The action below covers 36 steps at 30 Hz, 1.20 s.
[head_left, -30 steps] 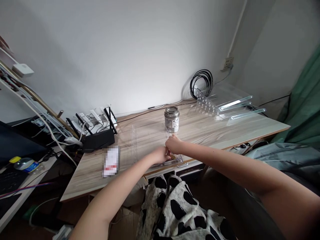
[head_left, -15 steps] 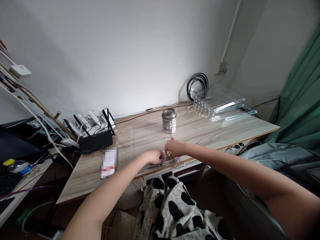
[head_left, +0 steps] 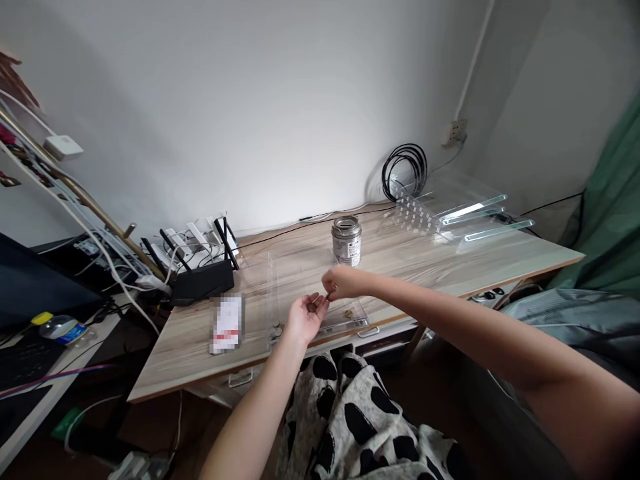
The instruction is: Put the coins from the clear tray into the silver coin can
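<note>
My left hand (head_left: 306, 315) is turned palm up above the near edge of the wooden desk (head_left: 430, 263), with a small dark piece (head_left: 311, 307) lying in its open palm. My right hand (head_left: 341, 283) hovers just right of it, fingertips pinched together over the palm; what they pinch is too small to name. Under both hands lies a clear acrylic sheet (head_left: 345, 317) with a small brownish bit (head_left: 349, 313) on it. A metal can (head_left: 346, 240) stands upright behind the hands.
A black router (head_left: 203, 280) with cables sits at the desk's left, and a blurred card (head_left: 227, 323) lies beside it. Clear acrylic parts (head_left: 450, 213) and a black cable coil (head_left: 403, 167) are at the back right. Drawers with handles (head_left: 240, 379) hang below the desk front.
Both hands have lifted off the acrylic sheet. My left hand has turned palm up with a small piece in it, and my right hand has moved over that palm in a pinch.
</note>
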Available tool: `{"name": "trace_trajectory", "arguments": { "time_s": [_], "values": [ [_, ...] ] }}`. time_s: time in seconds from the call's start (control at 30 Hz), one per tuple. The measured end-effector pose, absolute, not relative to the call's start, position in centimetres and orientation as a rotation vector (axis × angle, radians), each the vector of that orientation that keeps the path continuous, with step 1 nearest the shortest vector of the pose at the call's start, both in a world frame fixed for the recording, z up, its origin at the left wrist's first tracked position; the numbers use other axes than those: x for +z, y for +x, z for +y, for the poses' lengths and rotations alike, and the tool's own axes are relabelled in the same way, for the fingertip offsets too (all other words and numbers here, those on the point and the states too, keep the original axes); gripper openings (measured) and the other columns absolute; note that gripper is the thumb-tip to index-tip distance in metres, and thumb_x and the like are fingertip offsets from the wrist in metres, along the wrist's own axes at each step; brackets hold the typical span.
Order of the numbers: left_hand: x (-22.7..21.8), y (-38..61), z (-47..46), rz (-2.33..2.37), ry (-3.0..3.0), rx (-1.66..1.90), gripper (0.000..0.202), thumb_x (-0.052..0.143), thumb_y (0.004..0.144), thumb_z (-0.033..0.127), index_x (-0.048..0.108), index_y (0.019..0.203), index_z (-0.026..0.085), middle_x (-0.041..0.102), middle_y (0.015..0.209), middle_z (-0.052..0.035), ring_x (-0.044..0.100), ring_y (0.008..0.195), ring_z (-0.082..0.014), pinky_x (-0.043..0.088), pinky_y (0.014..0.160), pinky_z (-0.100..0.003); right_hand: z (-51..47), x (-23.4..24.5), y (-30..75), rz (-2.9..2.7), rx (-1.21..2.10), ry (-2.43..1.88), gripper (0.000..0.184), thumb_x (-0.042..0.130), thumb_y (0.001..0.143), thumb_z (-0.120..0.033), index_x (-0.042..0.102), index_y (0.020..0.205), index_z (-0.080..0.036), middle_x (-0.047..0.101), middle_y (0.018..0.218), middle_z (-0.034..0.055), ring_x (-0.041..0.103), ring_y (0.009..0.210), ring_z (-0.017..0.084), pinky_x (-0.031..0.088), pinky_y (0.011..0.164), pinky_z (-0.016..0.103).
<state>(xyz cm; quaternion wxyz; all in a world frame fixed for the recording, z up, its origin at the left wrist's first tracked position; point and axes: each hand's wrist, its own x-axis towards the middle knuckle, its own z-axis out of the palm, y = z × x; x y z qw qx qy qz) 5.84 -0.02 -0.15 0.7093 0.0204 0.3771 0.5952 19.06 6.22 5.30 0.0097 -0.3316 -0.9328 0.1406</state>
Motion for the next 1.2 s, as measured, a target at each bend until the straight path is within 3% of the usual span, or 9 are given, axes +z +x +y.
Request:
{"name": "trace_trajectory", "arguments": {
  "time_s": [0.2, 0.33, 0.47, 0.6, 0.7, 0.77, 0.97, 1.07, 1.2],
  "values": [
    [0.2, 7.8, 0.5, 0.688, 0.011, 1.337, 0.022, 0.032, 0.080, 0.009, 0.050, 0.066, 0.012, 0.056, 0.065, -0.0073, 0.060, 0.065, -0.0162, 0.054, 0.059, -0.032, 5.7, 7.9, 17.3, -2.726, 0.477, -1.009, 0.020, 0.062, 0.064, -0.033, 0.061, 0.077, -0.017, 0.062, 0.071, -0.0005, 0.051, 0.058, 0.009, 0.031, 0.049, 0.019],
    [1.1, 6.3, 0.3, 0.766, -0.048, 1.399, 0.023, 0.033, 0.080, 0.006, 0.050, 0.066, 0.011, 0.056, 0.063, -0.0064, 0.060, 0.062, -0.0128, 0.053, 0.057, -0.025, 6.0, 6.7, 18.7, -2.743, 0.161, -1.148, 0.020, 0.054, 0.073, -0.036, 0.062, 0.082, -0.020, 0.063, 0.082, 0.0029, 0.054, 0.071, 0.014, 0.032, 0.057, 0.022],
    [2.1, 3.6, 0.2, 0.782, -0.053, 1.441, 0.027, 0.032, 0.082, 0.009, 0.047, 0.060, 0.012, 0.052, 0.059, -0.0029, 0.055, 0.054, -0.0071, 0.051, 0.056, -0.019, 6.2, 3.5, 20.5, -3.145, 0.046, -1.068, 0.022, 0.068, 0.059, -0.029, 0.064, 0.078, -0.019, 0.063, 0.081, 0.0056, 0.051, 0.087, 0.021, 0.031, 0.071, 0.028],
    [2.6, 1.6, 1.0, 0.754, 0.103, 1.404, 0.028, 0.029, 0.082, 0.008, 0.044, 0.059, 0.013, 0.043, 0.052, 0.0022, 0.039, 0.039, -0.0018, 0.037, 0.038, -0.011, 5.9, 1.8, 20.6, -3.227, 0.149, -1.108, 0.017, 0.068, 0.059, -0.027, 0.064, 0.073, -0.018, 0.063, 0.077, 0.0057, 0.050, 0.089, 0.022, 0.028, 0.077, 0.033],
    [2.3, 0.9, 1.9, 0.841, 0.423, 1.214, 0.023, 0.033, 0.080, 0.010, 0.044, 0.060, 0.014, 0.028, 0.044, 0.0075, 0.021, 0.032, -0.0022, 0.017, 0.030, -0.013, 5.8, 2.3, 20.4, -3.227, 0.231, -1.164, 0.011, 0.067, 0.058, -0.021, 0.063, 0.067, -0.017, 0.063, 0.075, 0.0045, 0.051, 0.085, 0.020, 0.025, 0.083, 0.038],
    [1.8, 0.6, 2.4, 1.003, 0.784, 0.994, 0.020, 0.041, 0.078, 0.019, 0.046, 0.059, 0.015, 0.023, 0.043, 0.0089, 0.016, 0.032, -0.0030, 0.013, 0.032, -0.015, 5.9, 2.9, 20.4, -3.233, 0.300, -1.180, 0.010, 0.066, 0.056, -0.016, 0.062, 0.066, -0.017, 0.062, 0.073, 0.0024, 0.052, 0.080, 0.018, 0.022, 0.087, 0.042],
    [1.2, -0.4, 2.1, 1.388, 2.024, 0.275, 0.019, 0.069, 0.051, 0.028, 0.059, 0.063, 0.016, 0.042, 0.050, 0.0052, 0.035, 0.044, -0.0067, 0.022, 0.043, -0.019, 5.9, 3.6, 20.9, -3.359, 0.550, -1.102, 0.024, 0.056, 0.053, -0.006, 0.065, 0.070, -0.020, 0.060, 0.065, -0.0029, 0.052, 0.069, 0.014, 0.016, 0.091, 0.049],
    [1.1, -0.5, 1.5, 1.331, 2.205, 0.116, 0.025, 0.068, 0.053, 0.027, 0.063, 0.077, 0.019, 0.045, 0.054, 0.0046, 0.039, 0.047, -0.0093, 0.024, 0.046, -0.021, 5.7, 3.4, 20.8, -3.401, 0.537, -1.080, 0.021, 0.052, 0.053, -0.005, 0.064, 0.063, -0.019, 0.059, 0.062, -0.0030, 0.052, 0.067, 0.014, 0.014, 0.091, 0.052],
    [0.5, -0.6, 1.1, 1.239, 2.244, 0.100, 0.017, 0.060, 0.063, 0.027, 0.061, 0.079, 0.019, 0.053, 0.061, 0.0021, 0.045, 0.052, -0.0113, 0.027, 0.049, -0.021, 5.5, 3.2, 20.3, -3.392, 0.501, -1.140, 0.020, 0.053, 0.049, -0.002, 0.062, 0.059, -0.017, 0.056, 0.059, -0.0021, 0.051, 0.069, 0.015, 0.016, 0.089, 0.055]
  ]
}}
